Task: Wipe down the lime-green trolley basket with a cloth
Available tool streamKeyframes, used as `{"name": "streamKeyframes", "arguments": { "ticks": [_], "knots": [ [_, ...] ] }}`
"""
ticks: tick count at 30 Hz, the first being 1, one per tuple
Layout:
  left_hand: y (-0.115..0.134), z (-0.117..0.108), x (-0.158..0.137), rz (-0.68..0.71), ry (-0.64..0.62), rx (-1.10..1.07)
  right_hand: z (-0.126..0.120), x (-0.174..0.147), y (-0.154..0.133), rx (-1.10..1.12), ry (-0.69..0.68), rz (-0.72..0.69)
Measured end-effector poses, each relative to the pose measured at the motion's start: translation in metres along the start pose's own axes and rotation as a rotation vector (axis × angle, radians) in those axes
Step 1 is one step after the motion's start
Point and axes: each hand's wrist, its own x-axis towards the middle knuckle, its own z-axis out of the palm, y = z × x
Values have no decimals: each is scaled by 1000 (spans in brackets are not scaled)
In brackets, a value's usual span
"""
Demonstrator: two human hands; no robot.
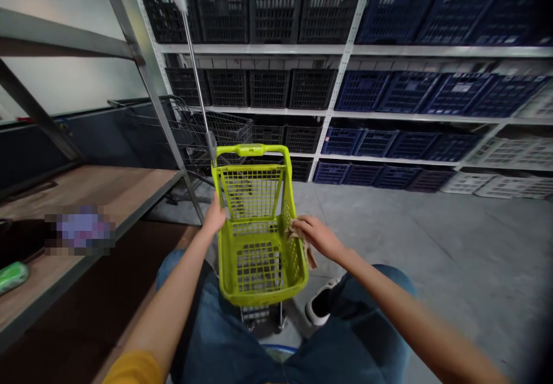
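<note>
Between my knees stands a small lime-green shopping cart (230, 299) with a mesh basket, its handle on the far side. My left hand (213, 216) is closed around the upright at the basket's left rear; most of those fingers are hidden behind it. On the opposite side, my right hand (317, 235) pinches a crumpled brown cloth (310, 257) against the top edge of the basket's right wall. A thin metal pole (196, 70) rises from the cart's left rear corner.
Left of me is a metal-framed wooden shelf (125, 187) with a green object (14, 276) on it. A grey wire shopping cart (220, 128) stands behind. Racks of black crates (270, 87) and blue crates (410, 90) line the wall. Grey floor (389, 228) extends to the right.
</note>
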Motion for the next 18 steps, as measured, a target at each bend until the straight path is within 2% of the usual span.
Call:
{"name": "streamKeyframes", "arguments": {
  "ticks": [5,8,10,14,15,18],
  "knots": [
    [-4,1,-12,35,-85,-26,-5,43,22,-64,41,18],
    [0,6,-23,33,-99,-34,-19,71,47,-147,101,104],
    [5,13,-31,41,-101,-28,-31,89,64,-153,200,176],
    [22,26,-48,75,-84,-6,-48,123,89,-71,526,286],
    [26,30,-51,78,-84,0,-47,130,91,-51,549,287],
    [37,38,-60,65,-116,22,-33,138,90,-29,385,245]
  ]
}}
